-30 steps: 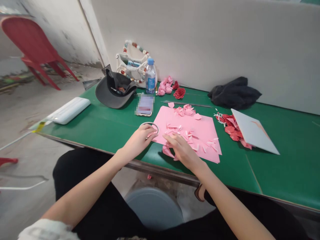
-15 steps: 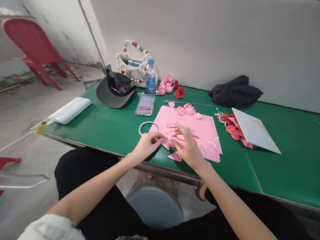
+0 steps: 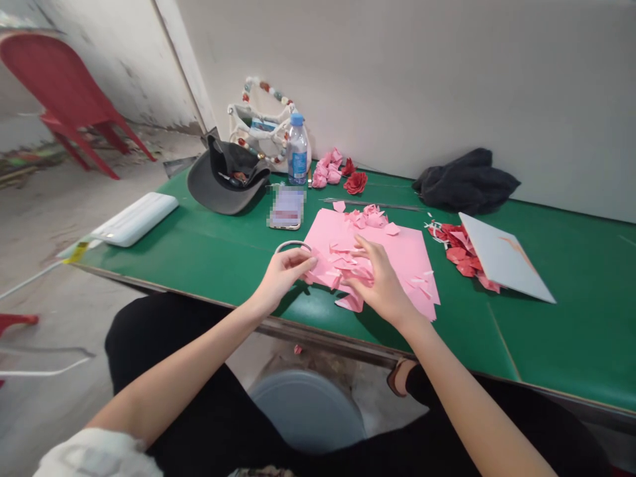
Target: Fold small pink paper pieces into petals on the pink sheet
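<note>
Beyond the green surface's (image 3: 213, 258) near edge, the left hand (image 3: 284, 275) is at the pink paper sheets' (image 3: 402, 255) left corner, whether closed or not unclear; the right hand (image 3: 382, 285) curves wide over loose pink paper pieces (image 3: 348, 262). Behind, an upturned dark grey cap (image 3: 213, 189) holds small objects; a clear plastic bottle (image 3: 297, 142), blue label unreadable, fronts a white beaded bag (image 3: 239, 114).

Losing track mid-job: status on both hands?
Left bare hand: grip unclear. Right bare hand: fingers spread at loose cut pink paper pieces. Thin pale round ring beside left, possibly in its way.
</note>
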A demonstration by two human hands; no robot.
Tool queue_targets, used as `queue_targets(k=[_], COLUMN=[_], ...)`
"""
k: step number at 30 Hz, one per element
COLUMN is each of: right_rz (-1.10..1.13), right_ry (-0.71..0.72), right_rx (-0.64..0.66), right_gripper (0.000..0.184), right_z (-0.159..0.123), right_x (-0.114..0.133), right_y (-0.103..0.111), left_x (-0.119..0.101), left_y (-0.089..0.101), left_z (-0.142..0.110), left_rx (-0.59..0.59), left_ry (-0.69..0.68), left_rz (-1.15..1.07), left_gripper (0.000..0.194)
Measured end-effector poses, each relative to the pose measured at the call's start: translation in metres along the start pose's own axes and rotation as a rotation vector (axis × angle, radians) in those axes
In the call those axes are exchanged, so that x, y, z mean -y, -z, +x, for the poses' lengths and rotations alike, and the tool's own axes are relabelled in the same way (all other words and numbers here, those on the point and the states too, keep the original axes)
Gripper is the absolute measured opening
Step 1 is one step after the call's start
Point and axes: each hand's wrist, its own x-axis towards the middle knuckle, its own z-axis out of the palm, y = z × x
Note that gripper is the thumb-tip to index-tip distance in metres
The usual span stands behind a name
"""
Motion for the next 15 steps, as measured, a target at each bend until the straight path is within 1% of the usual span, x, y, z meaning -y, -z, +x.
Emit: queue_targets(k=[3,5,7,9,12,15], right_rz=[0.241,0.306,0.310,0.290,0.229,0.126], right_ry=[-0.015,-0.056,-0.095,-0.108,-0.074,-0.032], right_rx=[0.023,0.018,-0.011,-0.033,-0.107,-0.163], right_gripper=[0.072,0.068,0.061,0.056,0.051,0.050], right_z=[-0.001,-0.003,-0.004,-0.004,-0.002,0.002], right_x=[0.012,0.014,0.012,0.007,0.001,-0.001], right_y=[-0.005,-0.010,-0.013,-0.013,-0.007,0.003], left_x=[-0.001,-0.001,-0.001,0.000,0.001,0.004], left_y=[-0.003,-0.004,-0.004,-0.004,-0.001,0.001], left_z=[-0.002,-0.003,-0.003,-0.002,-0.001,0.000], left_rx=[0.022,0.039,0.034,-0.014,-0.070,-0.026], left_ry=[0.002,0.002,-0.002,-0.021,-0.036,-0.002], left_rz=[-0.014,-0.022,-0.029,-0.039,-0.053,-0.026], left_gripper=[0.030,0.030,0.030,0.031,0.029,0.030])
